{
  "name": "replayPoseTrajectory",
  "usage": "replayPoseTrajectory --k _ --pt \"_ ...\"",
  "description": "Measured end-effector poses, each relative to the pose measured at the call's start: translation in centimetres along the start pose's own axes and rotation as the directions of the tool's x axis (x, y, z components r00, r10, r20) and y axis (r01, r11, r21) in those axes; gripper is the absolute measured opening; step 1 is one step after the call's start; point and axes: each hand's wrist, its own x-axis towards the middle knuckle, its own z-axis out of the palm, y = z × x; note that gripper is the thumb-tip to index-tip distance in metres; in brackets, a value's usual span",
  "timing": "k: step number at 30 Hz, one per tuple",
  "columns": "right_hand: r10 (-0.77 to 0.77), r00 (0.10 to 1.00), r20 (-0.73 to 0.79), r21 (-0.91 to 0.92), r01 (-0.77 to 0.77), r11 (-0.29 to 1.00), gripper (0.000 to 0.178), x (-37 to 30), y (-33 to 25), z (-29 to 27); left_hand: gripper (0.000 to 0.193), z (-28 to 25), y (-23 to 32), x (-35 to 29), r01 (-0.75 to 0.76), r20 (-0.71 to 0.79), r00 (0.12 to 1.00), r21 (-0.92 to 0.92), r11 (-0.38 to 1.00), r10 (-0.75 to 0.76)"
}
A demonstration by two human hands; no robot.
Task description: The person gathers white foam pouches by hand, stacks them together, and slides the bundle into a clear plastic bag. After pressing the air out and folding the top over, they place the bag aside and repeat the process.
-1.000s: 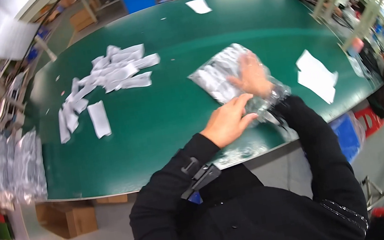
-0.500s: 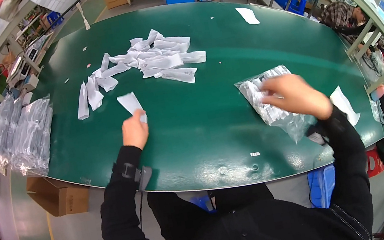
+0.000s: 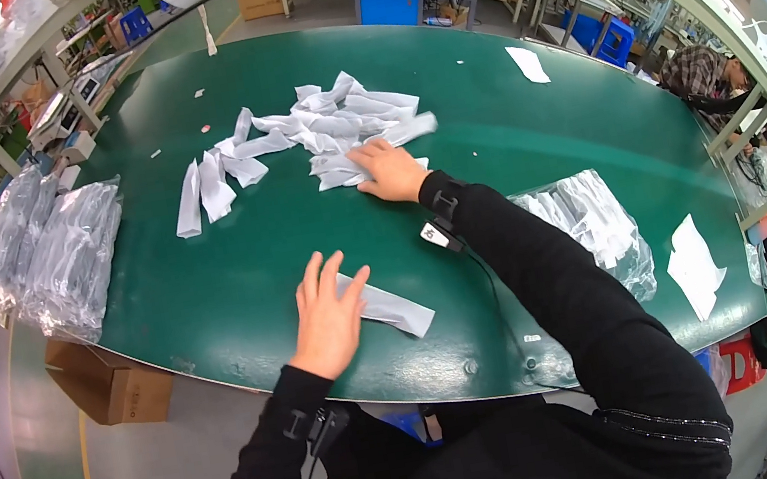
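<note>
With its fingers spread, my left hand [image 3: 329,314] lies over one end of a flat white strip [image 3: 398,310] on the near part of the table. It looks like folded paper or thin fabric; its kind is unclear. Farther off, my right hand [image 3: 389,170] rests at the near edge of a loose pile of similar white strips [image 3: 334,124]. The right fingers stretch out flat over a strip and grip nothing that I can see. Left of the pile, several more strips [image 3: 214,185] lie fanned out.
The green table [image 3: 448,259] carries a clear bag of white pieces [image 3: 594,222] beside my right forearm. Two white sheets [image 3: 696,266] [image 3: 528,64] lie to the right. Filled plastic bags [image 3: 67,257] are stacked at the left edge, above a cardboard box [image 3: 109,385]. Another person [image 3: 706,74] is at far right.
My right hand has gone from the clear bag to the strip pile. The left hand has moved nearer and released its strip onto the table. The view has shifted slightly.
</note>
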Motion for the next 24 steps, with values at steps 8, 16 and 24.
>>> replayPoseTrajectory --k 8,16,24 --pt "-0.217 0.976 -0.016 0.2 0.216 0.956 0.06 -8.0 -3.4 -3.6 0.036 1.5 0.4 -0.9 0.085 0.296 0.954 -0.127 0.988 -0.044" --pt "-0.168 0.951 0.258 0.387 0.057 0.92 0.039 -15.1 -8.5 -9.3 0.032 2.3 2.7 -3.1 0.129 0.092 0.99 -0.249 0.96 -0.109" --pt "-0.419 0.818 0.395 0.646 0.077 0.759 0.02 -16.0 -6.1 -10.2 0.029 2.5 4.1 -3.5 0.114 0.006 0.993 -0.348 0.931 -0.119"
